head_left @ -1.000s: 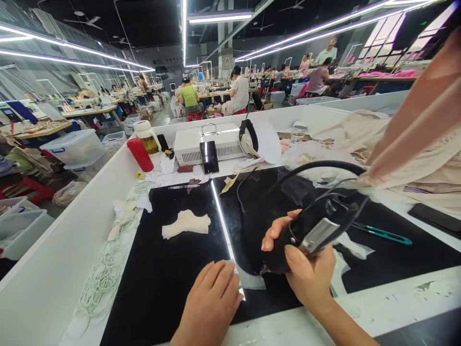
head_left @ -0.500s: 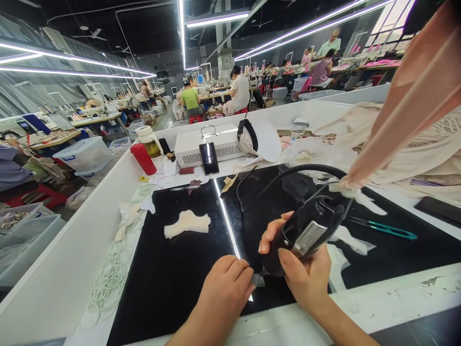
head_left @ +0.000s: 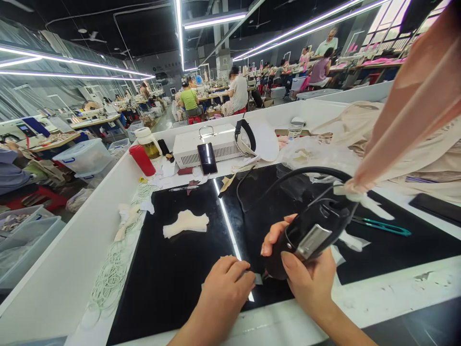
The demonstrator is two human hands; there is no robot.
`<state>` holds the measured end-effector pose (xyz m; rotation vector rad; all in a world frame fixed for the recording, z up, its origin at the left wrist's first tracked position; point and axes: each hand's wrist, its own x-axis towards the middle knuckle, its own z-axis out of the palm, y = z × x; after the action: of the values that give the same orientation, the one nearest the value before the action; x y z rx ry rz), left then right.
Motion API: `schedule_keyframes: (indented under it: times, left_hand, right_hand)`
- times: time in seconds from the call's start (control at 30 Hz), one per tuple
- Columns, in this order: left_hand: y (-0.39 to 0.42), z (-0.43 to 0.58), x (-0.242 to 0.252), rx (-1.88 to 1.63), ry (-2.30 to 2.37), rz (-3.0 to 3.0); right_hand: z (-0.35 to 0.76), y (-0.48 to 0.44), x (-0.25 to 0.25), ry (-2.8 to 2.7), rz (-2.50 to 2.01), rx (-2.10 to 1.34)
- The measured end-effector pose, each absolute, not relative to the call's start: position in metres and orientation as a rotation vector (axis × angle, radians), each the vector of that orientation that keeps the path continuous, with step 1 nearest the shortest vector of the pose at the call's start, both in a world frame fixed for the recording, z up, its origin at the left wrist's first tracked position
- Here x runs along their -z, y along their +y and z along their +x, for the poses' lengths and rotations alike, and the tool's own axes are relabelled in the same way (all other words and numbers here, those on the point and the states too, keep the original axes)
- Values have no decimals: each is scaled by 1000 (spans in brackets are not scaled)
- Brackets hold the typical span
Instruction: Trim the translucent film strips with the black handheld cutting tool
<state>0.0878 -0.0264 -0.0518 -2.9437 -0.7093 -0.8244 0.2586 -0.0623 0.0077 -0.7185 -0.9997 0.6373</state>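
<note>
Left hand: (head_left: 226, 288) lying over a pale grey piece (head_left: 258, 278), fingers bunching together and curling down; pinching or only pressing, cannot tell.
Right hand: (head_left: 309, 274) wrapping around a black handheld tool (head_left: 313, 235), thumb lying along its near side.
Grey piece: resting on the black mat (head_left: 162, 283), its end poking out past the left fingertips toward the tool.
Tool tip: pointing down-left, sitting just beside the grey piece; touching or not, cannot tell.
Cable: black cable (head_left: 302, 170) arching behind the tool.
Pink cloth: (head_left: 403, 115) hanging down at right, narrowing behind the tool.
Cream stack: (head_left: 186, 224) lying flat on the mat, left of centre.
Teal snips: (head_left: 385, 226) lying right of the tool.
Phone: (head_left: 208, 158) leaning against a white box (head_left: 223, 144).
</note>
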Motion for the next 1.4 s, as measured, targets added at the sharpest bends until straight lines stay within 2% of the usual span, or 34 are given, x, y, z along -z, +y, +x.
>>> schedule_keyframes:
  times: [1.4]
  left_hand:
    - [-30,87,54,858,-682,-2894]
  right_hand:
    - [258,-57,-9,-1005,-767,-580]
